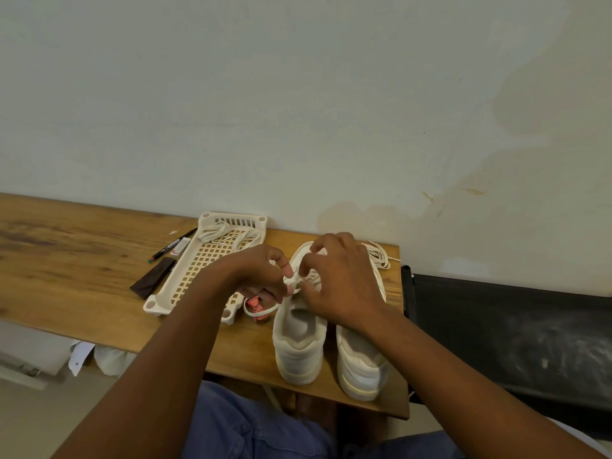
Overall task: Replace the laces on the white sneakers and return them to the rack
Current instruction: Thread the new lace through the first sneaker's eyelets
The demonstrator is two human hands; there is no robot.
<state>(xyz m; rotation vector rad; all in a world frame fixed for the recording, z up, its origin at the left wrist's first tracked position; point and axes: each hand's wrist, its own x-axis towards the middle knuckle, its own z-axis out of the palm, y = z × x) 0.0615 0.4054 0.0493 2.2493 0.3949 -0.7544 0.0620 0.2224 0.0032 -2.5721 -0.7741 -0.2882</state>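
we see both white sneakers [299,342] standing heels toward the desk's [66,260] near edge, by its right end. our left hand [261,273] pinches a lace [261,314] over the left shoe; our right hand [337,279] curls over its eyelets, also pinching lace. the cream rack [198,260] lies beside them, toward the far edge, holding more laces [215,231].

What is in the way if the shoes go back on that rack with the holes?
A loose bundle of white laces lies on the far end of the rack, and the left hand and forearm reach across its near end. A small red packet sits on the table between the rack and the left sneaker.
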